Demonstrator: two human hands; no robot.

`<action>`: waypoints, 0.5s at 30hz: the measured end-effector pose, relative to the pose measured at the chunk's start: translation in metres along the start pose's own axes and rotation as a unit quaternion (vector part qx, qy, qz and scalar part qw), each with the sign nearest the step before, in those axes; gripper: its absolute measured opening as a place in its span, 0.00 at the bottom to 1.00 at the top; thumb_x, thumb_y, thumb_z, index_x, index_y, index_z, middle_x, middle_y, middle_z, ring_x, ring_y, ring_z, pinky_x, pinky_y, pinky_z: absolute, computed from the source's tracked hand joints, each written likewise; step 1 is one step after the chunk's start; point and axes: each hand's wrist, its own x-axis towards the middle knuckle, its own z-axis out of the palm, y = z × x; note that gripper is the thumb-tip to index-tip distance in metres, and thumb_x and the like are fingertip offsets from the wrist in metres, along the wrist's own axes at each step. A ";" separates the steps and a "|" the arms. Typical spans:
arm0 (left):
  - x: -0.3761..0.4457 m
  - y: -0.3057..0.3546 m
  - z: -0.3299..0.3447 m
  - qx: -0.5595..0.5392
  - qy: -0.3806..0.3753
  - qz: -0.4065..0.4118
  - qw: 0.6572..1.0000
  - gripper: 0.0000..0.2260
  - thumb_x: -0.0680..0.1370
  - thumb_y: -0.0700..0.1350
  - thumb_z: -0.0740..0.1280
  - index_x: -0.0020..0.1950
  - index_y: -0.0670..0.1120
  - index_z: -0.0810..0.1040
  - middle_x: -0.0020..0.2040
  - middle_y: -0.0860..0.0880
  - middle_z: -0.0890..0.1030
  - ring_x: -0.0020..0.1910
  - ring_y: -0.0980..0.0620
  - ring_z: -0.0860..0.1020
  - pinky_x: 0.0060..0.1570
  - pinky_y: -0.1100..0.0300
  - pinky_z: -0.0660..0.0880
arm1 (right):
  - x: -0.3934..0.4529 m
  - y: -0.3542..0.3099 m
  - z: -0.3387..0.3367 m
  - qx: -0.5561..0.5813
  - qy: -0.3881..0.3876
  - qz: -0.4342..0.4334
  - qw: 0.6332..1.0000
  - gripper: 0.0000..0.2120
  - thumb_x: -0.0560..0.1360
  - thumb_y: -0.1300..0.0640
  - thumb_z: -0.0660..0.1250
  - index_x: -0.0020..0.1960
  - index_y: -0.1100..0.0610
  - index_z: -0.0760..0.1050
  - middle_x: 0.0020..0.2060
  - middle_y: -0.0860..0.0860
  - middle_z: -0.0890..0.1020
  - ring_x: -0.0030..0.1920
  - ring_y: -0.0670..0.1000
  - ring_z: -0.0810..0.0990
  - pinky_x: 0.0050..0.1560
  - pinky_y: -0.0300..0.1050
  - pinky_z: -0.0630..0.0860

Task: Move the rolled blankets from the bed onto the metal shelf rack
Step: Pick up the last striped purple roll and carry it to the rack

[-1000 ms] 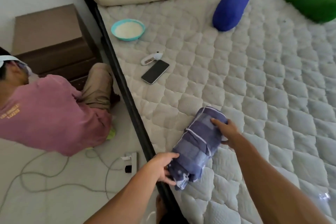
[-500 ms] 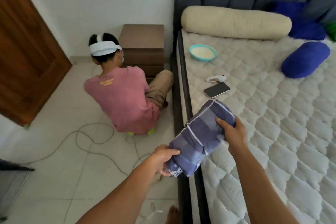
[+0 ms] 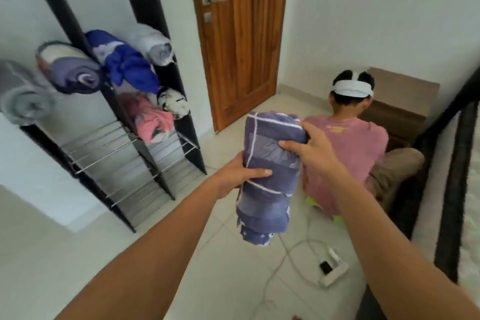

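A rolled purple-blue blanket (image 3: 268,184) with white lines hangs nearly upright in mid-air, held by both hands. My left hand (image 3: 239,176) grips its left side at mid-height. My right hand (image 3: 311,149) clasps its upper right end. The metal shelf rack (image 3: 124,158) with black side panels stands against the white wall at the left. Its upper tiers hold several rolled blankets: grey (image 3: 20,93), purple (image 3: 70,70), blue (image 3: 124,62), light grey (image 3: 153,45) and pink (image 3: 153,119). Its lower wire tiers carry nothing.
A person in a pink shirt (image 3: 348,148) sits on the floor right of the blanket, back to me. A wooden door (image 3: 239,34) is behind. A power strip (image 3: 332,270) and cable lie on the tiles. The bed's dark edge (image 3: 452,189) is at far right.
My view has swung left from the bed to the rack. Both hands lifted the blanket off the mattress and carried it out over the floor, turning it more upright.
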 end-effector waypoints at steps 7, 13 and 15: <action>-0.033 -0.038 -0.107 -0.209 0.248 0.041 0.945 0.23 0.64 0.42 0.77 0.58 0.50 0.79 0.52 0.48 0.85 0.53 0.44 0.82 0.51 0.45 0.79 | 0.041 -0.067 0.139 0.156 -0.126 0.011 0.980 0.27 0.71 0.56 0.72 0.68 0.53 0.66 0.59 0.52 0.76 0.57 0.49 0.77 0.57 0.45 0.77; -0.031 -0.062 -0.167 -0.398 0.382 0.031 0.833 0.19 0.72 0.44 0.74 0.62 0.46 0.78 0.55 0.42 0.84 0.54 0.42 0.82 0.54 0.47 0.79 | 0.054 -0.019 0.195 0.024 -0.210 0.099 0.972 0.26 0.72 0.44 0.69 0.66 0.52 0.68 0.62 0.56 0.76 0.59 0.55 0.77 0.59 0.50 0.75; -0.019 -0.068 -0.191 -0.434 0.414 0.010 0.800 0.20 0.71 0.48 0.74 0.62 0.46 0.78 0.54 0.43 0.84 0.53 0.42 0.81 0.54 0.44 0.79 | 0.052 0.015 0.208 -0.013 -0.220 0.167 0.961 0.23 0.72 0.40 0.66 0.61 0.54 0.72 0.56 0.57 0.80 0.52 0.55 0.79 0.52 0.50 0.78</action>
